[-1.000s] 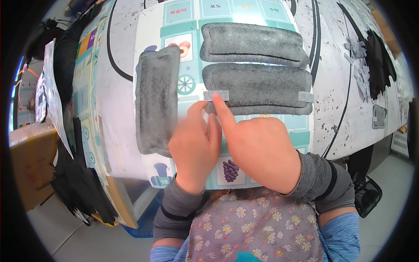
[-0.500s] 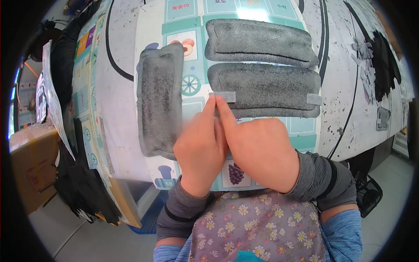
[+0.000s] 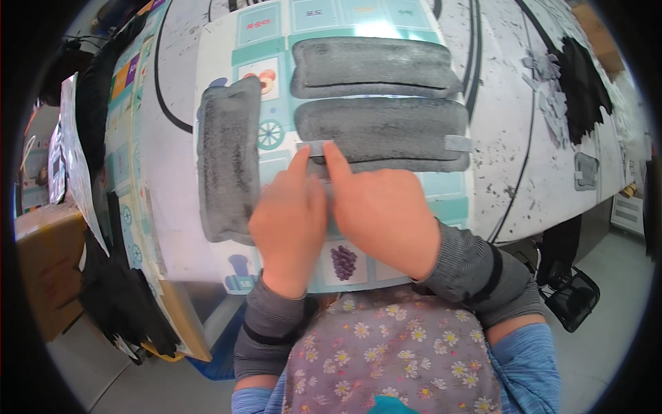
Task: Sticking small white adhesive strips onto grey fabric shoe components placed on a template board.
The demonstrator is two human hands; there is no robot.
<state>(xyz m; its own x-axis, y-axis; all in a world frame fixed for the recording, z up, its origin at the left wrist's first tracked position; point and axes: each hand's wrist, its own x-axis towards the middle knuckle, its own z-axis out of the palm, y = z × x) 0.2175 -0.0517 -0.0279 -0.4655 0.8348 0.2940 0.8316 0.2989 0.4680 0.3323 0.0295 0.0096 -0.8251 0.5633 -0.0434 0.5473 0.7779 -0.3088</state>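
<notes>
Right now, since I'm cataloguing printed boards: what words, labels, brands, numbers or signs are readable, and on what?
I give places, not wording:
Red lettering: upper left panel of the teal and white board.
Dark lettering: next panel right, small.
Yellowish lettering: third, too faint to read.
Green lettering: fourth, too blurred.
Small mark: blue patch near the board's lower left corner.
Gray pads: none seen.

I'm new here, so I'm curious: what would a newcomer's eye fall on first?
Likely the three dark-grey, soft-looking oblong pads on the white-and-teal printed board: one lengthwise at left, two crosswise at right. Then the bare left hand and right hand, both touching a small light-grey rectangular strip at the nearer crosswise pad's left end.
</notes>
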